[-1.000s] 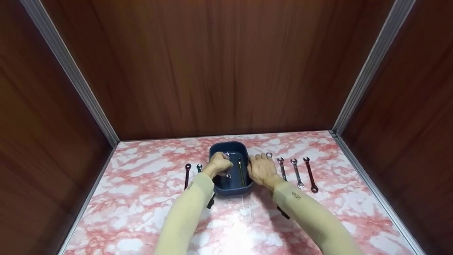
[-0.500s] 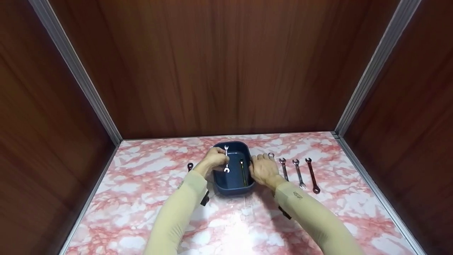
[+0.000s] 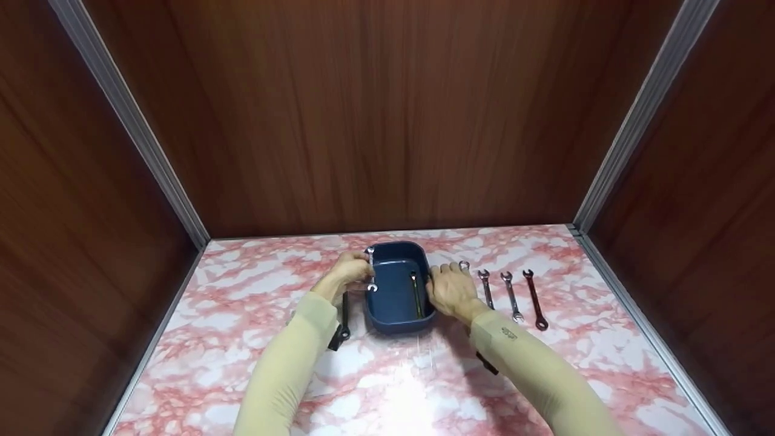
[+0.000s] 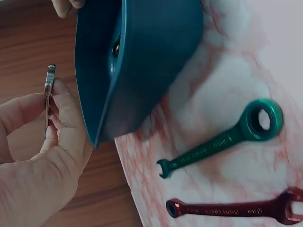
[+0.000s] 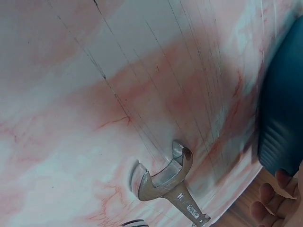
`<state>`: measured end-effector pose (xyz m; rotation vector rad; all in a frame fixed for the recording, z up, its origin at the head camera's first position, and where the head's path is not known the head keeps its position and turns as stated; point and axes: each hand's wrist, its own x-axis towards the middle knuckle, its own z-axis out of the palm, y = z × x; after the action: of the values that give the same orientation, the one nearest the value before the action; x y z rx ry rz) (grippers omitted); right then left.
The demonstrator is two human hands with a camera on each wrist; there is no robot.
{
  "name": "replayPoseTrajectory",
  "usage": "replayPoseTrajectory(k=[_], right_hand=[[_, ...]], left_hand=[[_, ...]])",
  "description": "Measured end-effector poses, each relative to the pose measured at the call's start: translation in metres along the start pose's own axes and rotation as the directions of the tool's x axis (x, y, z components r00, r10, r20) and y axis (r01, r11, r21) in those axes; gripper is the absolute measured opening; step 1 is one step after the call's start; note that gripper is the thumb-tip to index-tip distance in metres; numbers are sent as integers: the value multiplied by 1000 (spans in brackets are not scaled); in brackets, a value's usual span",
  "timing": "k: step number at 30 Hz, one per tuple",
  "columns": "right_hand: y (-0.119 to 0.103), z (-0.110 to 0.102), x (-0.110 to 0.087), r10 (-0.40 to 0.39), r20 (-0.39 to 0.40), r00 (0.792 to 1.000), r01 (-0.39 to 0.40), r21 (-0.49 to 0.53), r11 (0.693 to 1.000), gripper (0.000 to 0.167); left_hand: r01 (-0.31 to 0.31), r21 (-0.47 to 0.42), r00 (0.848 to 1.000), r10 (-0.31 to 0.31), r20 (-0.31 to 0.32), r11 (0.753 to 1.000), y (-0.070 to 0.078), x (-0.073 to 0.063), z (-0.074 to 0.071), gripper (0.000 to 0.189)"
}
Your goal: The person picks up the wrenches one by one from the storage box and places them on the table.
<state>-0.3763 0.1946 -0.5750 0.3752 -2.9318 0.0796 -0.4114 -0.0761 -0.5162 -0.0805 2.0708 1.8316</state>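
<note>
My left hand (image 3: 353, 270) pinches a small silver open-end wrench (image 3: 371, 287) between thumb and fingers, over the left rim of a dark blue bin (image 3: 396, 326). The left wrist view shows that wrench (image 4: 49, 80) edge-on beside the bin wall (image 4: 151, 61). Inside the bin lies one slim greenish-gold wrench (image 3: 416, 297). My right hand (image 3: 453, 292) rests against the bin's right wall, its fingers (image 5: 270, 198) loosely bent outside it in the right wrist view; its thumb's hold is partly hidden.
Left of the bin lie a green wrench (image 4: 208, 146) and a red wrench (image 4: 232, 209). To the right are silver wrenches (image 3: 511, 297) and a dark red wrench (image 3: 535, 300). Wood-grain panels (image 3: 387, 121) enclose the marbled red-and-white table (image 3: 387, 393) behind and at both sides.
My left hand has lifted the silver wrench from inside the bin and carried it left to the rim. My right hand stays at the bin's right side.
</note>
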Motion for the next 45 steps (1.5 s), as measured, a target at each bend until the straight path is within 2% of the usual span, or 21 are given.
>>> replayPoseTrajectory(k=[3, 9, 16, 22, 28, 33, 40, 45], right_hand=[[1, 1, 0, 1, -3, 1000, -1, 8, 1000, 36], [1, 0, 0, 5, 4, 1000, -5, 13, 1000, 37], [1, 3, 0, 14, 10, 1000, -14, 34, 999, 37], [0, 3, 0, 14, -6, 1000, -14, 34, 999, 37], [0, 3, 0, 16, -10, 1000, -16, 32, 999, 38], [0, 3, 0, 14, -12, 1000, -13, 34, 999, 38], [-1, 2, 1, 14, 1, 1000, -14, 34, 999, 40], [-1, 3, 0, 13, -15, 1000, -12, 34, 999, 37]], left_hand=[[-1, -1, 1000, 1, -16, 1000, -1, -1, -8, 33], [1, -23, 1000, -1, -28, 1000, -3, -4, -26, 41], [-5, -62, 999, 2, -52, 998, -5, -6, -50, 24], [6, -38, 998, -8, -61, 999, -10, -10, -71, 28], [62, -28, 996, -63, -60, 998, -23, -17, -89, 41], [96, 2, 994, -96, -47, 995, -37, -22, -99, 39], [105, 40, 992, -102, -78, 994, -50, -29, -109, 42], [159, 78, 983, -151, -102, 984, -59, -33, -117, 45]])
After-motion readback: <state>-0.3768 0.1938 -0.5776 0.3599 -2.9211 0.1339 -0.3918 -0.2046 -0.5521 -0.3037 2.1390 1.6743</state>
